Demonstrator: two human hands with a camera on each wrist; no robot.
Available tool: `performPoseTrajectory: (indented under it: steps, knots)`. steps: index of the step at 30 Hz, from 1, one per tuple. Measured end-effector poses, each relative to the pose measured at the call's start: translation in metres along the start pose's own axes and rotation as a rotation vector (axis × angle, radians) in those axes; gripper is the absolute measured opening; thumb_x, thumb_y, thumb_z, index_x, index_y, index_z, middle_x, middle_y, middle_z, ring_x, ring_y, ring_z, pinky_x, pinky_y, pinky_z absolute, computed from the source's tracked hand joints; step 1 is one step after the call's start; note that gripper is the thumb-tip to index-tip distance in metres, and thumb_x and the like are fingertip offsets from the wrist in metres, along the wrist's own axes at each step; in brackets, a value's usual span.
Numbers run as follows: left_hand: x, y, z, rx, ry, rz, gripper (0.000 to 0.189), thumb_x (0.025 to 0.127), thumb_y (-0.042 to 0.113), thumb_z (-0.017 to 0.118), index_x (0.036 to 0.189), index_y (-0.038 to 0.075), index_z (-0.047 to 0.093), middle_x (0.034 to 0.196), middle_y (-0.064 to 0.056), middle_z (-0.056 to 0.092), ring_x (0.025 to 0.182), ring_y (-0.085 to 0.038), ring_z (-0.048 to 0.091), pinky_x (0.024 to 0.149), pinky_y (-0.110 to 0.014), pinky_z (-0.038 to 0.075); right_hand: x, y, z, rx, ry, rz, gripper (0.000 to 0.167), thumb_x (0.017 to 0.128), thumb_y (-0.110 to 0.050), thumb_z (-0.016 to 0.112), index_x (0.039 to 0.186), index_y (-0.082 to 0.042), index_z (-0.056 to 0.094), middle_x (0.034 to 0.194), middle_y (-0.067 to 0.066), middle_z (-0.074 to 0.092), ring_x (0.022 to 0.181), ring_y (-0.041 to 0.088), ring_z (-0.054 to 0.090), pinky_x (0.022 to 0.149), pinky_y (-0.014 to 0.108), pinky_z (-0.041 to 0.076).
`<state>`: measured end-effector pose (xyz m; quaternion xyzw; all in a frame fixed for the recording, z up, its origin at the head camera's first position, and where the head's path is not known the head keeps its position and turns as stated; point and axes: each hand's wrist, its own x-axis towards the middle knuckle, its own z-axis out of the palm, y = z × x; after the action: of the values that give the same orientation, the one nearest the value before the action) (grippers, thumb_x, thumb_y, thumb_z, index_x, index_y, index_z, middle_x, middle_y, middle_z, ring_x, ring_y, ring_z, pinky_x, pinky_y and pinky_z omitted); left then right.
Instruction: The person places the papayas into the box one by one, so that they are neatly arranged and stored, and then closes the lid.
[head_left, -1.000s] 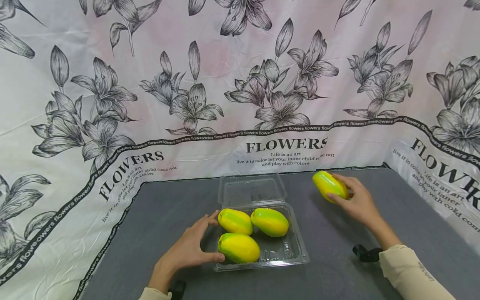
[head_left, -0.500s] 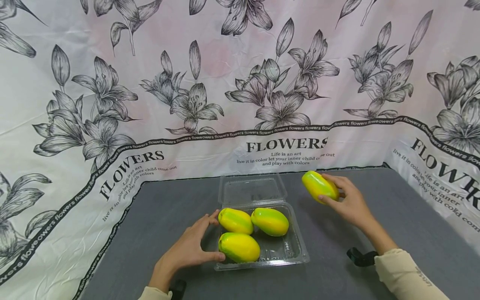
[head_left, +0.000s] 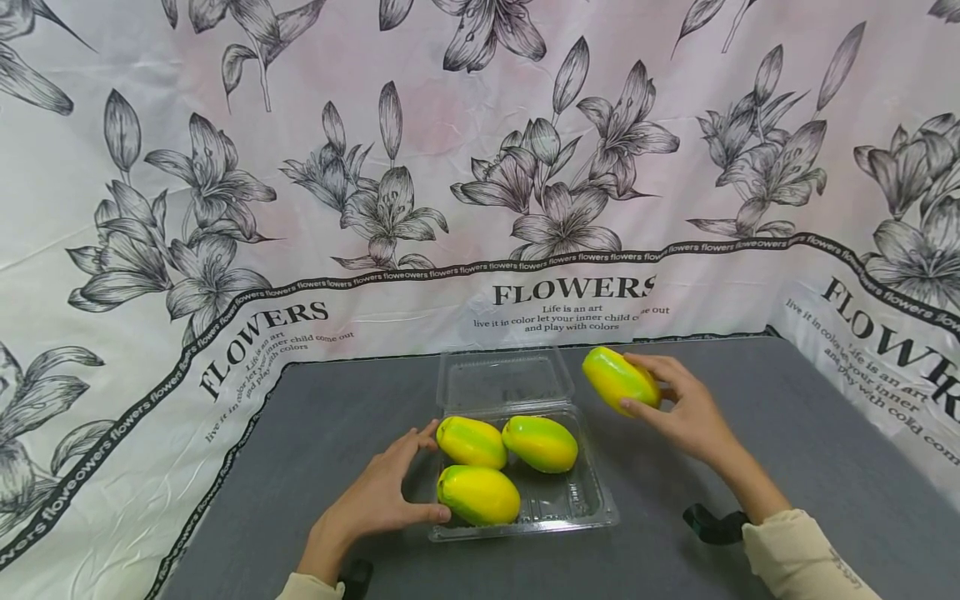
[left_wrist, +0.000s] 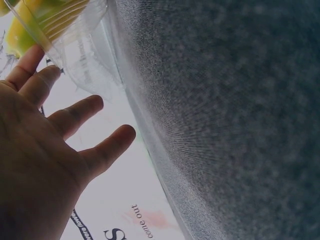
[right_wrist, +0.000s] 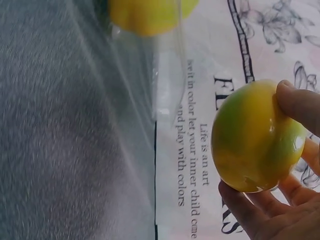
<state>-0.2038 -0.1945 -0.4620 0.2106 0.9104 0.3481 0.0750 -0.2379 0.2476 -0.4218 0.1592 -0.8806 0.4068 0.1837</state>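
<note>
My right hand (head_left: 693, 417) grips a yellow-green papaya (head_left: 621, 381) between thumb and fingers. It is held up over the table, right of the clear plastic container. In the right wrist view the papaya (right_wrist: 257, 137) shows its rounded end, fingers beneath and thumb on top. My left hand (head_left: 375, 492) spreads along the left side of the container (head_left: 555, 527), thumb and fingers apart. Its fingertips lie right at the container wall in the left wrist view. Inside lie three similar papayas: one back left (head_left: 471, 442), one back right (head_left: 540, 444), one front left (head_left: 478, 495).
The container's clear lid (head_left: 504, 382) is folded back toward the wall. A dark grey cloth (head_left: 337, 400) covers the table. Behind it hangs a white curtain (head_left: 420, 317) printed with flowers and lettering. Dark wrist straps (head_left: 716, 525) sit at both sleeves.
My right hand has carried the papaya leftward, closer to the container. The left hand, the container and the three papayas in it have stayed put.
</note>
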Motion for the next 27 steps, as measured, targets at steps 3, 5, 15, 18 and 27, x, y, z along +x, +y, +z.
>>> performPoseTrajectory:
  steps: [3, 5, 15, 18, 27]
  knots:
    - [0.000, 0.000, 0.000, -0.006, -0.001, -0.004, 0.082, 0.072, 0.066, 0.083, 0.136, 0.028, 0.050, 0.170, 0.015, 0.020, 0.158, -0.038, 0.017, 0.114, -0.081, 0.016, -0.002, -0.007, 0.002, 0.025, -0.023, -0.003, 0.061, 0.088, -0.023, 0.082, 0.145, -0.020, 0.057, 0.136, 0.007, 0.059, 0.106, -0.001, 0.052, 0.085, 0.010, 0.049]
    - [0.000, 0.000, 0.000, -0.008, -0.002, -0.005, 0.081, 0.072, 0.066, 0.083, 0.136, 0.028, 0.049, 0.170, 0.016, 0.020, 0.158, -0.038, 0.016, 0.115, -0.080, 0.016, -0.004, -0.010, 0.005, 0.034, -0.038, -0.007, 0.061, 0.088, -0.023, 0.082, 0.145, -0.021, 0.057, 0.136, 0.005, 0.059, 0.106, 0.000, 0.052, 0.086, 0.010, 0.049]
    - [-0.001, 0.000, 0.000, -0.005, -0.003, 0.000, 0.082, 0.072, 0.066, 0.082, 0.136, 0.028, 0.049, 0.170, 0.014, 0.020, 0.158, -0.038, 0.016, 0.114, -0.081, 0.016, -0.014, -0.020, 0.028, 0.116, -0.095, -0.074, 0.062, 0.087, -0.017, 0.082, 0.144, -0.020, 0.058, 0.137, 0.003, 0.059, 0.108, 0.000, 0.056, 0.091, 0.015, 0.053]
    - [0.000, 0.000, 0.000, -0.006, -0.007, -0.006, 0.081, 0.072, 0.066, 0.082, 0.136, 0.028, 0.049, 0.170, 0.015, 0.020, 0.158, -0.038, 0.016, 0.114, -0.081, 0.016, -0.017, -0.023, 0.032, 0.118, -0.095, -0.079, 0.063, 0.086, -0.017, 0.083, 0.144, -0.020, 0.058, 0.137, 0.002, 0.059, 0.108, 0.001, 0.056, 0.090, 0.017, 0.054]
    - [0.000, 0.000, 0.000, -0.005, -0.006, -0.006, 0.081, 0.073, 0.066, 0.082, 0.136, 0.029, 0.049, 0.170, 0.014, 0.020, 0.158, -0.037, 0.016, 0.114, -0.081, 0.016, -0.023, -0.039, 0.038, 0.174, -0.142, -0.114, 0.064, 0.085, -0.017, 0.084, 0.143, -0.024, 0.058, 0.139, -0.001, 0.058, 0.116, 0.003, 0.056, 0.097, 0.021, 0.054]
